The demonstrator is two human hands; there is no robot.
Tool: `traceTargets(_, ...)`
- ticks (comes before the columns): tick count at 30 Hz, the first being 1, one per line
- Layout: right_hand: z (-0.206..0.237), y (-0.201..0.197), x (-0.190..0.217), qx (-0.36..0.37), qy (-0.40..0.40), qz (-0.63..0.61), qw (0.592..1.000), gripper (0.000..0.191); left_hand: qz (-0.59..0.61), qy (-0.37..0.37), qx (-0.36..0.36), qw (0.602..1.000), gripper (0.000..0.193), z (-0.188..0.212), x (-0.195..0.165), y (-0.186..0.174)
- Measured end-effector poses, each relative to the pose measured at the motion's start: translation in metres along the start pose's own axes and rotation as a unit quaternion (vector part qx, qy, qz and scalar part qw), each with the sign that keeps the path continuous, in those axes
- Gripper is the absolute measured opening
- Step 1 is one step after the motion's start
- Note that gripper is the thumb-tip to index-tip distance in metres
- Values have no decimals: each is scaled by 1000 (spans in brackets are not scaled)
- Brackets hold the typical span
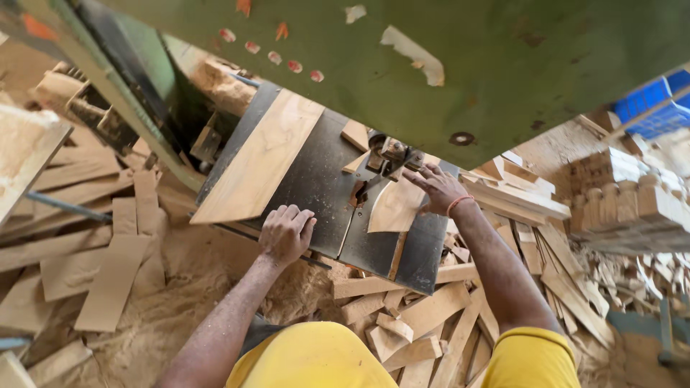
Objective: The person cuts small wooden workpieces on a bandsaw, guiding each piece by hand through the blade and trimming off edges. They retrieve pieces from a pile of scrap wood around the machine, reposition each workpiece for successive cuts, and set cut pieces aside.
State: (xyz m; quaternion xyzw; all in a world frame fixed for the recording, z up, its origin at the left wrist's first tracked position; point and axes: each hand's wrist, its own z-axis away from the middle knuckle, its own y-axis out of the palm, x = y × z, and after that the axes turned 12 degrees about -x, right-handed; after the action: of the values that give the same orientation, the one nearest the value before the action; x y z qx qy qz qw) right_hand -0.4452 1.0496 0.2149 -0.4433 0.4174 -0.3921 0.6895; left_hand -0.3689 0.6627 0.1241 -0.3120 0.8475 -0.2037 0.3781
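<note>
While your right hand [440, 188] presses flat on the curved wood piece [394, 207] beside the blade guide [388, 159], your left hand [285, 233] rests loosely curled, holding nothing, on the worktop [316, 179] edge, farther away.

Yellow short sleeves [528, 356], bare forearms, orange wristband [458, 204].

This was a woodworking shop. A green band saw [460, 65] stood over a dark metal table [323, 179], with sawdust [180, 302] on the floor and offcuts [417, 323] heaped near. Stacked turned wooden pieces [618, 197] sat at the right.
</note>
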Motion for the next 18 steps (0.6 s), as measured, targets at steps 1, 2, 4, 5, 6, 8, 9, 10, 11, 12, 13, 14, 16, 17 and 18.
traceTargets(1,-9,2,-3,32,-10,7,999,107,-6,-2,0,1000,14,0,0,1)
traceTargets(2,-17,5,-6,43,-18,11,999,104,-12,-3,-1,1000,15,-1,0,2)
traceTargets(4,-33,11,-16,63,-37,23,997,98,-23,-8,-5,1000,16,-3,0,4)
traceTargets(5,-41,15,-20,38,-55,31,997,97,-27,-12,-4,1000,17,-3,0,5)
traceTargets(6,-46,21,-23,14,-71,36,997,96,-31,-14,-1,999,18,-3,1,6)
traceTargets(8,-55,33,-27,-17,-99,39,994,95,-42,-15,5,999,19,-3,2,8)
traceTargets(9,-59,38,-28,-27,-109,40,993,96,-46,-12,8,999,20,-2,2,9)
traceTargets(10,-62,42,-29,-37,-119,40,991,96,-48,-10,6,999,21,-2,2,9)
traceTargets(11,-64,45,-30,-26,-114,40,992,93,-48,-7,4,999,21,-1,3,9)
traceTargets(12,-66,47,-30,-15,-109,40,993,90,-47,-5,3,999,21,-1,2,10)
traceTargets(13,-66,47,-31,-4,-105,41,994,87,-49,-6,3,999,21,-1,2,10)
traceTargets(14,-67,46,-31,5,-98,45,994,87,-51,-7,3,999,21,-1,1,10)
traceTargets(16,-67,41,-31,21,-86,50,995,86,-57,-13,9,998,21,-2,0,9)
traceTargets(17,-67,38,-30,-17,-109,49,993,89,-59,-17,14,998,21,-2,0,9)
traceTargets(18,-67,35,-30,-54,-130,47,989,93,-60,-21,20,998,21,-2,0,9)
